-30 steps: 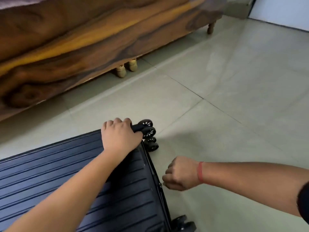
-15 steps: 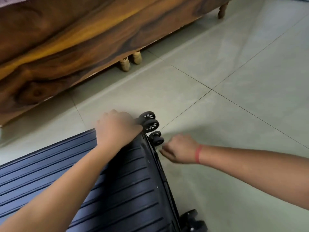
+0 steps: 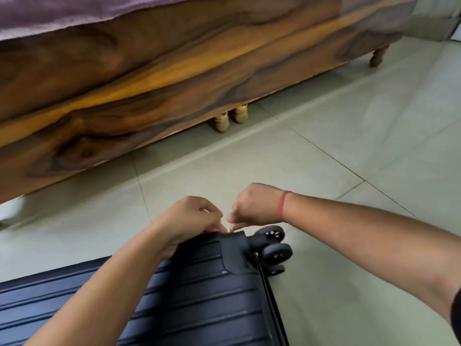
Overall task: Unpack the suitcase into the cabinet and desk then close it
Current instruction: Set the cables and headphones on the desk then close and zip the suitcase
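At the far wheeled corner of the suitcase (image 3: 199, 295) lying flat on the floor (image 3: 349, 151), right hand (image 3: 254, 206) pinches what looks like a zipper pull (image 3: 232, 227), left hand (image 3: 189, 218) fingers clamp the shell edge just beside it, long axis running left.

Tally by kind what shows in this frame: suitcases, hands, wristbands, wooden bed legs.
Suitcase: 1
Hands: 2, left hand and right hand
Red wristband: 1
Bed legs: 3
Total: 7
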